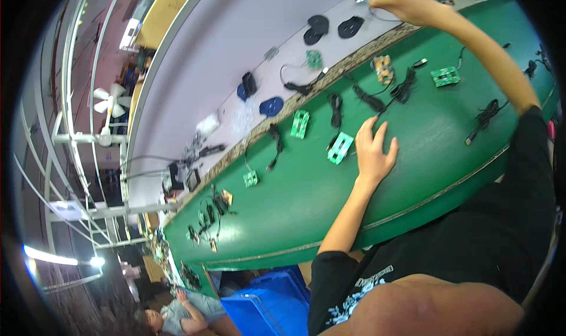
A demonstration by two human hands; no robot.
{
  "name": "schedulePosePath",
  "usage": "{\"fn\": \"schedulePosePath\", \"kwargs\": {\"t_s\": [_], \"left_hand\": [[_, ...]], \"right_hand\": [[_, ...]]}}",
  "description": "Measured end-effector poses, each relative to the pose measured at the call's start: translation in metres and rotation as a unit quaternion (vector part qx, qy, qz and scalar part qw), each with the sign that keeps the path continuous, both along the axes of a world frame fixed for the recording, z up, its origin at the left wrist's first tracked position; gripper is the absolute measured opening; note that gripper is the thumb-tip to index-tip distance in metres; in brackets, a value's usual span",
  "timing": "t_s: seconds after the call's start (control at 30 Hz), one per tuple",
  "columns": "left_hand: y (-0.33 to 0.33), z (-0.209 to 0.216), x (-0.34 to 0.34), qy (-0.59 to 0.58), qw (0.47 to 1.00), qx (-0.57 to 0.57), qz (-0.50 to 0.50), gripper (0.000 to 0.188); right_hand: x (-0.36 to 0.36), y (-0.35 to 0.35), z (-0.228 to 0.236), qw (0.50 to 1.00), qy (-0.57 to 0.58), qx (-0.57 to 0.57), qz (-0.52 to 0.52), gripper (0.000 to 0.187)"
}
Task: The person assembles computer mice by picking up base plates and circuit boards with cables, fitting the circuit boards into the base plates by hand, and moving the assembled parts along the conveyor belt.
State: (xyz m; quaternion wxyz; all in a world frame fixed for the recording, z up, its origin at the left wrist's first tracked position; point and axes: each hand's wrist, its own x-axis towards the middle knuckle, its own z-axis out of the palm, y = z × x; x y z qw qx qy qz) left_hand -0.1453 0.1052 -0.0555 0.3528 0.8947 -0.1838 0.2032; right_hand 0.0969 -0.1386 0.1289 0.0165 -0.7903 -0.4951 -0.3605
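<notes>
Green tabletop [283, 212]: long and tilted beneath my arms, cables and boards scattered along it
Black shirt [454, 247]: mine, with a pale lettered patch [375, 276] above a light-blue floral print [356, 300], the clearest writing around me
Left hand [375, 153]: back upward on the green, fingers apart and gripping nothing, a fingertip at the lower end of a black cable bundle [370, 101]
Pale-green circuit board [339, 148]: flat on the tabletop, just left of my left hand
Tan board [383, 69]: farther over, between cables, any markings too small to read
Right-side green board [445, 76]: lying below my right forearm, a thin wire running from it
Right hand [401, 1]: raised by the top edge, fingers bent inward; I cannot tell whether they pinch anything
Pale ledge [227, 115]: past the speckled edging, holding black pads [349, 27] and a blue pad [271, 106]
Background: a white fan [111, 103] and, lower left, another person [191, 312] in grey
</notes>
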Motion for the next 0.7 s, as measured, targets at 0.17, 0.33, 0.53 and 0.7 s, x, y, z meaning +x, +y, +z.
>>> {"fn": "schedulePosePath", "kwargs": {"t_s": [0.17, 0.33, 0.53, 0.7], "left_hand": [[0.004, 0.012, 0.000, -0.076, 0.993, -0.092, -0.025, 0.032], [0.091, 0.068, 0.096, -0.208, 0.972, -0.070, 0.087, 0.021], [0.312, -0.015, 0.293, -0.172, 0.866, 0.426, 0.198, 0.029], [0.363, -0.063, 0.371, -0.139, 0.947, 0.291, 0.001, 0.018]], "right_hand": [[-0.125, 0.014, -0.032, 0.947, 0.205, -0.204, 0.138, 0.005], [-0.182, 0.040, -0.085, 0.951, 0.233, -0.146, 0.138, 0.049], [-0.290, 0.028, -0.176, 0.954, 0.270, 0.066, -0.115, 0.042], [-0.285, 0.018, -0.194, 0.916, 0.369, 0.153, -0.029, 0.030]]}}
